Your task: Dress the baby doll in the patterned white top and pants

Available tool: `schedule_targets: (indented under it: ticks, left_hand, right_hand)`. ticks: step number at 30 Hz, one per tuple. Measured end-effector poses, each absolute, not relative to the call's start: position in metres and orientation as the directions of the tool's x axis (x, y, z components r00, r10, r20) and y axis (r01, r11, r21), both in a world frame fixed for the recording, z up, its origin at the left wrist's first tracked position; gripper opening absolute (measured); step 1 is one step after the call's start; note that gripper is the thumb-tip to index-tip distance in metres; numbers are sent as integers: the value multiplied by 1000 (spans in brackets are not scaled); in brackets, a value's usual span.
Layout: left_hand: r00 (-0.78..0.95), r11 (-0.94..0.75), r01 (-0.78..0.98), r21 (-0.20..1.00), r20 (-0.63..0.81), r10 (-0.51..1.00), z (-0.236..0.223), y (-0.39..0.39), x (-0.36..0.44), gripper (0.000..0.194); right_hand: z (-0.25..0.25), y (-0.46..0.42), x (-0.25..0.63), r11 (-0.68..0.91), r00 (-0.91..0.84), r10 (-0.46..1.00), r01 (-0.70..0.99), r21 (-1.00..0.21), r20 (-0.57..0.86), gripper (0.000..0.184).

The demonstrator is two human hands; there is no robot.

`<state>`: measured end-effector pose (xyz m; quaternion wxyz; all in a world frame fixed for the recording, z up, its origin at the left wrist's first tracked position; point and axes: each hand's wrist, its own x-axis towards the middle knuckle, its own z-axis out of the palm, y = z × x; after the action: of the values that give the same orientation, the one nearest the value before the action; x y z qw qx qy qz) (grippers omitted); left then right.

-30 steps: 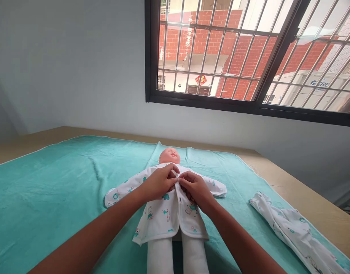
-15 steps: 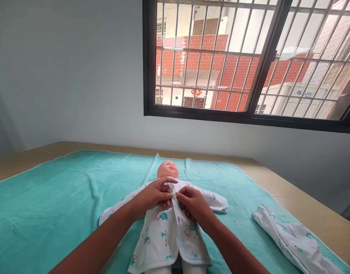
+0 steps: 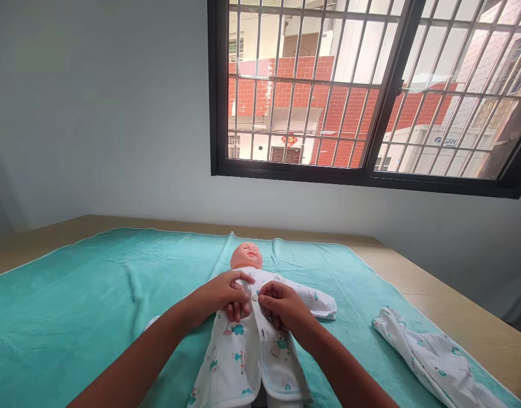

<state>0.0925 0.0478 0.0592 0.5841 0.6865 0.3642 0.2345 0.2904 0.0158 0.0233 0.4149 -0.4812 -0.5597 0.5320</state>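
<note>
A baby doll (image 3: 246, 256) lies on its back, dressed in a white baby jacket (image 3: 239, 345) with teal animal prints. The jacket's front is fastened at the chest, and its lower edges spread apart. My left hand (image 3: 226, 297) rests over the chest, left of a round button (image 3: 255, 297), with its index finger stretched out and its thumb free of the button. On the other side, my right hand (image 3: 281, 306) pinches the jacket's front edge beside that button. Another button (image 3: 252, 273) shows higher, near the neck. My left forearm covers much of one sleeve.
A teal blanket (image 3: 73, 317) is spread under the doll on a wooden table (image 3: 447, 283). To the right lies a crumpled white printed garment (image 3: 434, 357). Behind stand a grey wall (image 3: 116, 113) and a barred window (image 3: 303, 170) with a dark frame.
My left thumb and fingers have come off the button and shifted a little left. The button now shows flat on the jacket front. My right hand has stayed beside it.
</note>
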Motion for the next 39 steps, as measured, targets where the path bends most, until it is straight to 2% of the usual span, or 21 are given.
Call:
schedule_targets:
  ticks: [3, 5, 7, 10, 12, 14, 16, 20, 23, 26, 32, 36, 39]
  left_hand:
    - [619, -77, 361, 929, -177, 765, 62, 51, 89, 41]
    - [598, -101, 373, 922, -156, 786, 61, 53, 88, 34]
    - [549, -147, 356, 923, -79, 832, 60, 55, 88, 28]
    - [405, -316, 384, 868, 149, 902, 56, 57, 90, 27]
    - [395, -475, 430, 768, 313, 864, 53, 59, 91, 27]
    - [481, -605, 457, 652, 391, 785, 49, 61, 92, 30]
    - [553, -667, 497, 555, 390, 737, 44, 63, 92, 38]
    - [587, -722, 585, 369, 421, 691, 36, 63, 92, 56]
    - [635, -764, 598, 242, 438, 636, 35, 60, 93, 63]
    - [629, -745, 644, 175, 433, 645, 35, 58, 93, 60]
    - [561, -702, 683, 203, 469, 682, 34, 63, 95, 51]
    - [456, -703, 625, 339, 572, 682, 26, 54, 94, 42]
    - [378, -726, 537, 430, 647, 662, 13, 32, 90, 31]
  right_hand:
    - [24, 15, 289, -43, -180, 982, 87, -995, -59, 13]
    - [24, 15, 289, -47, -174, 983, 90, -995, -62, 13]
    - [25, 15, 288, -52, -170, 983, 93, -994, -67, 13]
    - [26, 14, 288, -55, -172, 983, 91, -994, -70, 13]
    - [26, 14, 288, -53, -175, 982, 88, -995, -68, 15]
    - [25, 15, 287, -44, -168, 984, 105, -994, -61, 21]
    - [23, 15, 285, -2, -144, 989, 155, -988, -25, 25]
    - [20, 15, 284, 94, -119, 991, 241, -966, 67, 23]
    - [19, 16, 285, 75, -139, 989, 210, -975, 46, 20]
    - [18, 17, 286, 60, -152, 988, 201, -978, 30, 18]
    - [20, 16, 285, 58, -158, 987, 198, -979, 26, 19]
    - [26, 12, 286, 44, -184, 983, 194, -980, 8, 24]
    - [31, 0, 288, 117, -146, 986, 280, -953, 79, 25]
